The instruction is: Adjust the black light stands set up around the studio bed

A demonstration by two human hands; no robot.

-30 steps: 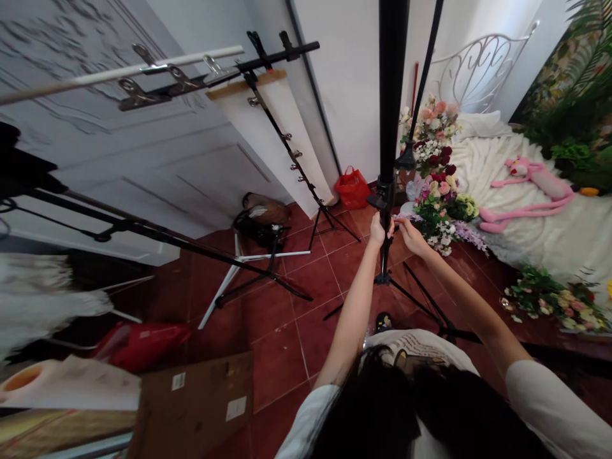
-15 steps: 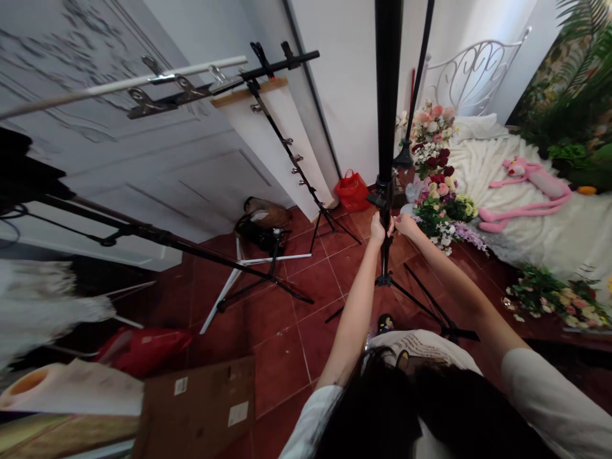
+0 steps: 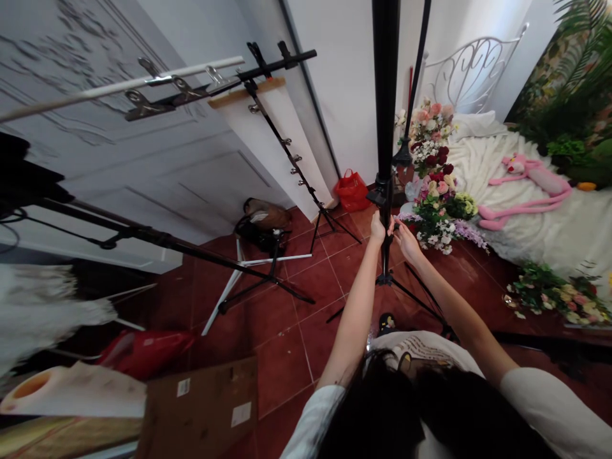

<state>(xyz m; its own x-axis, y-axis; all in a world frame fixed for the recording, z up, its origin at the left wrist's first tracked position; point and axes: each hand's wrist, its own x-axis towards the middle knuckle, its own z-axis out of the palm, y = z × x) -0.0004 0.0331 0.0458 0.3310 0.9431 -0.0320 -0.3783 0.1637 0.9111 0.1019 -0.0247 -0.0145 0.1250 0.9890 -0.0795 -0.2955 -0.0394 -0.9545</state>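
A black light stand [image 3: 386,95] rises upright before me, with a collar [image 3: 377,195] partway down and spread tripod legs on the floor. My left hand [image 3: 377,225] is wrapped around the pole just below that collar. From the other side, my right hand [image 3: 406,242] has its fingertips closed at a small dark knob [image 3: 395,227] on the stand's lower section. The knob is partly covered by the fingers. Both arms reach forward, and my shoe [image 3: 386,322] is near the stand's base.
Left are another stand's slanting pole [image 3: 172,242], a clipped crossbar [image 3: 191,92] and a cardboard box [image 3: 201,408]. A red bag [image 3: 352,190] sits by the wall. On the right, artificial flowers [image 3: 437,185] border a white-covered bed [image 3: 471,150] with a pink plush toy [image 3: 545,182].
My right hand has turned at the knob, its wrist dropping and its fingers now pointing up toward the pole. My left hand keeps its grip in place.
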